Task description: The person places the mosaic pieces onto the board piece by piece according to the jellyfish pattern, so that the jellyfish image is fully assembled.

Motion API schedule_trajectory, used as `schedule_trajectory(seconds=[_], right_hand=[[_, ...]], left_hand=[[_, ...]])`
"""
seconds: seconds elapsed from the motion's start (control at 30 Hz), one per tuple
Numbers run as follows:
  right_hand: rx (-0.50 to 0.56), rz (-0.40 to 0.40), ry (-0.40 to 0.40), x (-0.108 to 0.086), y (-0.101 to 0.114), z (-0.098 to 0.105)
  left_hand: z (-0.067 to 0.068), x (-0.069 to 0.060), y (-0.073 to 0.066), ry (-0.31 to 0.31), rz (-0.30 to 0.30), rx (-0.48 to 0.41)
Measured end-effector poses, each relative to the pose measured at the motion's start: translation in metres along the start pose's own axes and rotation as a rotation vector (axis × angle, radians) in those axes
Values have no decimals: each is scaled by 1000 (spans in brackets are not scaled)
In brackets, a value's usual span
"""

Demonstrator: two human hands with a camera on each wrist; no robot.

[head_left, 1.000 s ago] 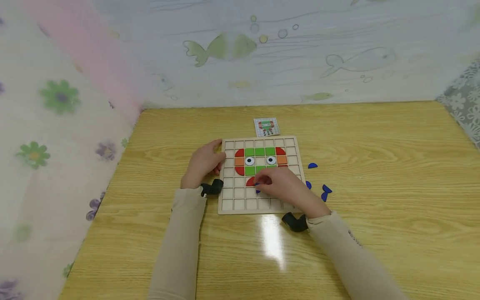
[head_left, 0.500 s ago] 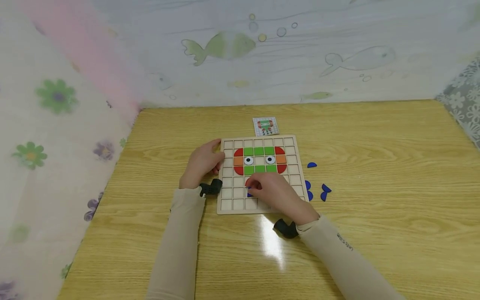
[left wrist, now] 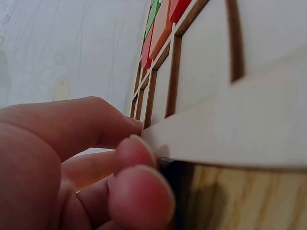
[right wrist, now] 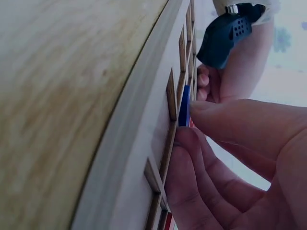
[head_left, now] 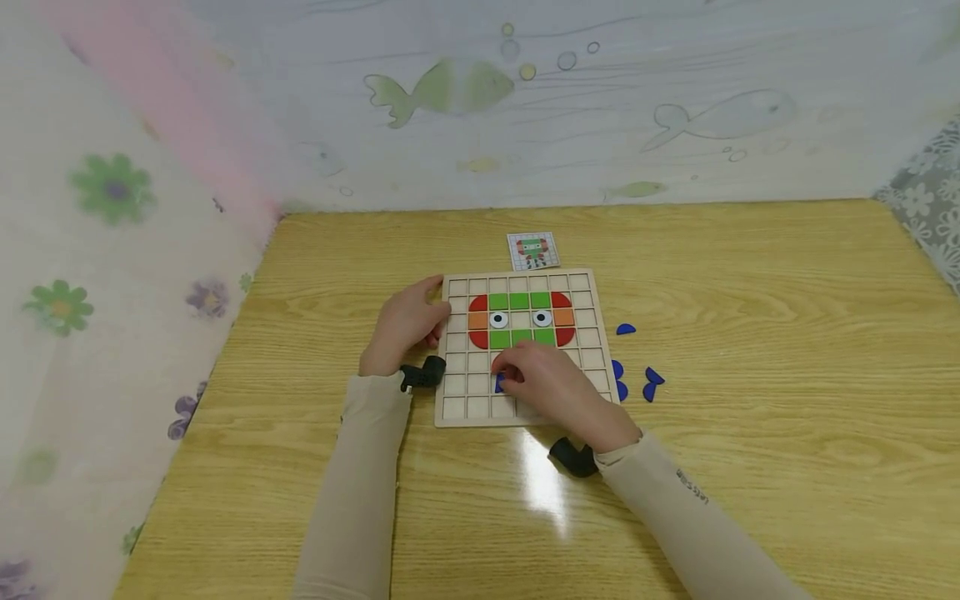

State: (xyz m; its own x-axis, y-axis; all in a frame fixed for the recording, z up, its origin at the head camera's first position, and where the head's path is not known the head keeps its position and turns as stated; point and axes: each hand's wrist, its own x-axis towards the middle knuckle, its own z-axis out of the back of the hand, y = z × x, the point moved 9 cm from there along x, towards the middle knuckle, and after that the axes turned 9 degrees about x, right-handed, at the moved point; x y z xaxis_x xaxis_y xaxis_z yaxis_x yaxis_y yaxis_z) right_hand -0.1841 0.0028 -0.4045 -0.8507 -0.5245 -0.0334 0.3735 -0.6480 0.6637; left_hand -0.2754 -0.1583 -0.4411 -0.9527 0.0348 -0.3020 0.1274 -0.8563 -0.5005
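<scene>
My left hand holds the left edge of a wooden grid board; in the left wrist view its fingertips are against the board's rim. Over the lower middle of the board, my right hand pinches a small blue piece between thumb and finger. The right wrist view shows this blue piece tilted at a grid cell, its full outline hidden. Just above it a red piece is mostly covered by the hand. Green, red and orange pieces with two white eye discs fill upper cells.
Several blue half-round pieces lie on the table right of the board, two against its edge. Behind the board lies a small printed pattern card. Both wrists carry dark camera mounts. A patterned wall stands behind the table.
My right hand has moved a little to the left across the board with the blue piece, then stayed nearly still there. My left hand has kept its place.
</scene>
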Motion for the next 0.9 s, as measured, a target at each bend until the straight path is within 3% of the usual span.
schedule_trajectory(seconds=[0.43,0.9], right_hand=[[14,67,48,0,3,-5],[7,69,27,-4,5,-2]], left_hand=[[1,0,-2,1,-11,2],[1,-2,-3,5,-1,-15]])
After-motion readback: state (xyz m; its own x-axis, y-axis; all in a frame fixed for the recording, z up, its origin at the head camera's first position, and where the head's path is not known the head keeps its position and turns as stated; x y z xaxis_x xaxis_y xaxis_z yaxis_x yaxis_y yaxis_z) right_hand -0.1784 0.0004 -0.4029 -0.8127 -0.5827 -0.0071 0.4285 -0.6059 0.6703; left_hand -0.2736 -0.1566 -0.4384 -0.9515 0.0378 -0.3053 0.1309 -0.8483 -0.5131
